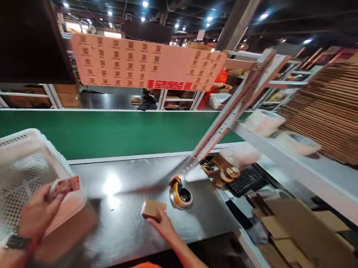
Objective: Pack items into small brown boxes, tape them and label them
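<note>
My left hand [37, 212], with a dark watch at its wrist, is closed on a small reddish printed packet [68, 185]. It is over the near right side of a white perforated plastic basket [41, 144]. Motion blurs the packet, so its exact kind is unclear. Near the middle of the metal table [113, 233], my right hand [161, 223] grips a small brown cardboard box [153, 207] between thumb and fingers. A tape dispenser [181, 194] with a roll of tape sits just right of that box.
A green conveyor belt [126, 131] runs behind the table. Above it hangs a pink board [157, 62] with printed codes. To the right are a black keyboard [246, 181], flat cardboard pieces [294, 224], tape rolls [264, 122] on a white shelf, and stacked cardboard [342, 109].
</note>
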Demonstrator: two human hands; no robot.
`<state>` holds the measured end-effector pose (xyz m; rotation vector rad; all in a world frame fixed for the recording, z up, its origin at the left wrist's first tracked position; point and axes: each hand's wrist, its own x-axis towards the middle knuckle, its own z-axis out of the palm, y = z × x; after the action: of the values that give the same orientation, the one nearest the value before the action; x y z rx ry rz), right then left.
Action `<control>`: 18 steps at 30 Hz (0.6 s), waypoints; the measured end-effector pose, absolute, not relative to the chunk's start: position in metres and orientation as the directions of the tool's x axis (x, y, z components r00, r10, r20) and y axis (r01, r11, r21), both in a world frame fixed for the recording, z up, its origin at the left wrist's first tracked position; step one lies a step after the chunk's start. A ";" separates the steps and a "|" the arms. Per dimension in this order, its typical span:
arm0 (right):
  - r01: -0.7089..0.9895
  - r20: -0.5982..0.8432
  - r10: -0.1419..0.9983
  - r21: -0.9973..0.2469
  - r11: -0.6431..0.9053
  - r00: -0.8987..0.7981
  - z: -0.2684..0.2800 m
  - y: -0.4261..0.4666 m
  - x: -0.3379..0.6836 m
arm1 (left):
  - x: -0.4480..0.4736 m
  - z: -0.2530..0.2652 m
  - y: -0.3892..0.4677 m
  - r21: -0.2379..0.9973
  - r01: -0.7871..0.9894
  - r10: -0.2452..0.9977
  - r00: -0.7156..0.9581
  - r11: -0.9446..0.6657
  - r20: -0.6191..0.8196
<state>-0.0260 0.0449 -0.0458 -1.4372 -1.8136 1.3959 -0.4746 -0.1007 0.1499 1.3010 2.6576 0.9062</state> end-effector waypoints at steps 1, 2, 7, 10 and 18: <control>0.275 -0.243 0.861 -0.953 -0.127 -0.447 -0.036 0.035 -0.036 | -0.430 0.140 -0.097 0.584 0.725 0.792 -0.571 0.364 0.216; 0.106 -0.207 0.813 -0.978 -0.178 -0.545 -0.027 0.025 -0.045 | -0.385 0.128 -0.091 0.634 0.726 0.853 -0.483 0.266 0.195; -0.141 -0.062 0.863 -0.978 -0.152 -0.501 0.005 0.005 -0.040 | -0.207 0.049 -0.054 0.705 0.692 0.988 -0.121 0.156 -0.100; -0.034 -0.162 0.898 -0.981 -0.192 -0.408 0.007 0.018 0.014 | -0.156 0.011 -0.043 0.654 0.728 0.966 -0.045 0.206 -0.254; 0.185 -0.293 0.778 -0.956 -0.227 -0.556 0.002 0.034 0.180 | -0.048 0.006 -0.036 0.901 0.297 0.911 0.170 0.315 -0.375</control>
<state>0.1801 0.0337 0.0022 -1.1464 -1.6020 1.8345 -0.0480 -0.0365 0.0056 1.2182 1.3740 0.6427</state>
